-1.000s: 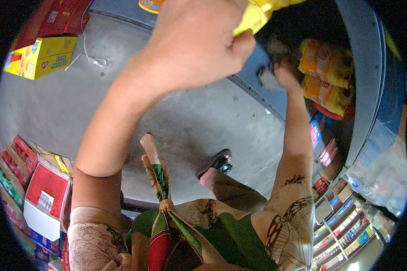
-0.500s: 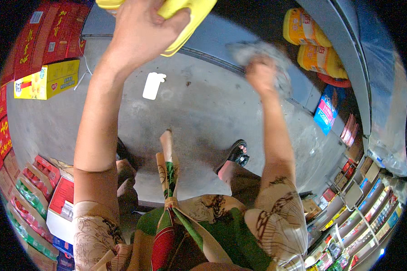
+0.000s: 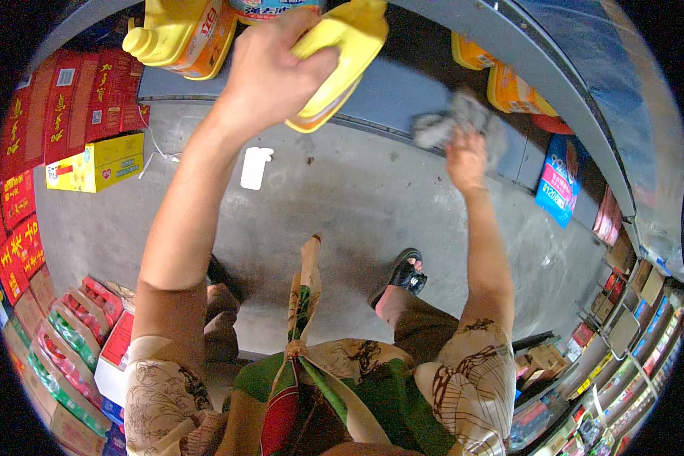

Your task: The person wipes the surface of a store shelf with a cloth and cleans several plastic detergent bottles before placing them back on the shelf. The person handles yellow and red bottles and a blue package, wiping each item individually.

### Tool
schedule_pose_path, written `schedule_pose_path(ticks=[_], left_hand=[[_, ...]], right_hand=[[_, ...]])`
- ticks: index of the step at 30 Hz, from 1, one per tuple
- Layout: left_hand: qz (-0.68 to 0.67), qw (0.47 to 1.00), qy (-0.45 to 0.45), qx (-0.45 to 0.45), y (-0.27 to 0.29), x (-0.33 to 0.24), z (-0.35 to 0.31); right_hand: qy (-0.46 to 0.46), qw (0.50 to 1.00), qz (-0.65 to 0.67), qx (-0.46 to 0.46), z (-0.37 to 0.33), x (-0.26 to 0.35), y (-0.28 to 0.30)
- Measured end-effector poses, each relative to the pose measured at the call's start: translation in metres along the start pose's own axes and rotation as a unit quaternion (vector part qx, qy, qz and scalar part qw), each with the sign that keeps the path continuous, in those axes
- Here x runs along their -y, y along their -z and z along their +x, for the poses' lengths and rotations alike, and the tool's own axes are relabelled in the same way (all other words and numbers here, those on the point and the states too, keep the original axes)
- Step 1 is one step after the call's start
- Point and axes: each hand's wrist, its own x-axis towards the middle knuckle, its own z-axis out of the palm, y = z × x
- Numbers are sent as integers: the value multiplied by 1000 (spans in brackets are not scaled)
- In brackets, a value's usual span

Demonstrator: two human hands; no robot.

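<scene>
At the upper middle of the frame, our left hand's [image 3: 277, 72] grip was clamped around a yellow bottle [image 3: 353, 57], slanted and well apart from the cloth. At the upper right, our right hand [image 3: 467, 161] lay on that grey cloth [image 3: 473, 114], blurred; whether this grip pinched or merely pressed, we could not tell. We judged the step as wiping the shelf [image 3: 400, 87]; the next move seemingly called for even pressure.

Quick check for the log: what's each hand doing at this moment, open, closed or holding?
Left hand: closed, holding a yellow bottle.
Right hand: on a grey cloth; whether it grips it cannot be told.
</scene>
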Motion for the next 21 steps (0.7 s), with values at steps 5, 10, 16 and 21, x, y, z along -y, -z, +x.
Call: schedule_pose_path(ticks=[5,10,16,21], left_hand=[[-32,999,-22,-17,-51,20,64],[38,998,-48,19,-60,0,100],[58,991,-109,46,-44,-8,75],[99,990,-80,64,-55,-32,31]], right_hand=[[-166,985,35,43,-23,-68,-19],[-184,981,26,47,-20,-59,-12],[-130,965,222,-41,8,-60,41],[-50,925,172,-334,46,-77,115]])
